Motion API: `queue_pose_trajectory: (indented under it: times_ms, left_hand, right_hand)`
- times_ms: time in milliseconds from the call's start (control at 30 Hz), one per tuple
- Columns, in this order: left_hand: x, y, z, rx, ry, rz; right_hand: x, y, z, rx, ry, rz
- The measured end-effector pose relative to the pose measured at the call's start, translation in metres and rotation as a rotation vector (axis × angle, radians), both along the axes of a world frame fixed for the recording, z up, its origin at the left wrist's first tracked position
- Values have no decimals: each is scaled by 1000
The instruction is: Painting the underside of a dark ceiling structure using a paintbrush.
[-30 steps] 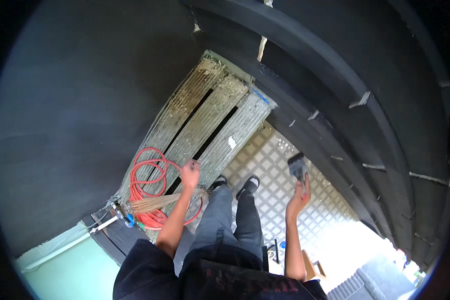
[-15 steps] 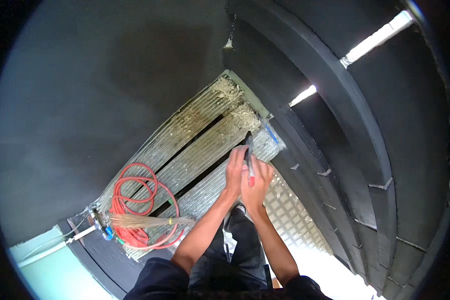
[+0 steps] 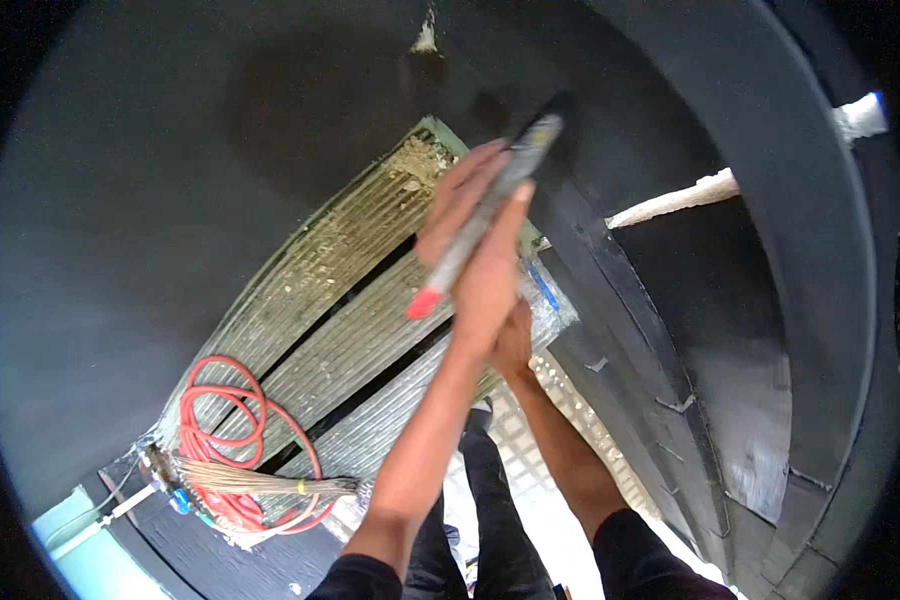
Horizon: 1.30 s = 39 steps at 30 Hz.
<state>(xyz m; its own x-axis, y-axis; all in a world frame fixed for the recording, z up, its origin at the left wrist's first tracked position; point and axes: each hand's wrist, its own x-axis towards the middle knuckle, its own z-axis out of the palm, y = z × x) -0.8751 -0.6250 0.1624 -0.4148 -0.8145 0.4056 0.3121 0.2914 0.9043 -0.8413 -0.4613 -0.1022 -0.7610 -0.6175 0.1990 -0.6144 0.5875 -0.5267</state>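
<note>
My left hand (image 3: 485,250) is closed around a long slim grey tool (image 3: 490,215) with a red butt end and a dark far tip, blurred by motion. I cannot make out the tool's exact kind. It is raised slantwise, its tip toward the dark wall (image 3: 620,90) and its red end toward me. Lower and partly behind the left wrist is my right hand (image 3: 513,345), beside the end of the ribbed planks; its fingers are hidden. Pale crumbs (image 3: 420,160) lie on the far end of the ribbed planks (image 3: 320,290) under my hands.
A coiled red hose (image 3: 260,410) and a straw broom (image 3: 260,482) lie at the planks' near left end, by a blue valve (image 3: 180,500) and a white pipe (image 3: 130,502). Dark gaps part the planks. On the right, curved dark panels have a pale slit (image 3: 675,200).
The tool has risen toward the far wall and tilted, with my left hand on it. Both hands were together at its grip; my right hand now sits lower, behind the left wrist. The view has shifted.
</note>
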Motion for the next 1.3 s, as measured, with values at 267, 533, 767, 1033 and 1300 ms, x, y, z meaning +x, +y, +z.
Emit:
queue_pose_trajectory:
  times_ms: [267, 533, 767, 1033, 1300]
  left_hand:
    - [-27, 79, -39, 91, 123, -102]
    - [13, 33, -36, 80, 83, -403]
    - [-30, -35, -25, 135, -50, -535]
    - [-47, -54, -31, 186, 15, 170]
    - [0, 72, -47, 130, 51, -284]
  right_hand:
    - [4, -20, 45, 174, -130, -13]
    - [15, -19, 21, -25, -1, -42]
    - [7, -18, 10, 189, 8, 47]
    - [14, -22, 10, 140, 10, 52]
    - [19, -7, -47, -12, -265, -131]
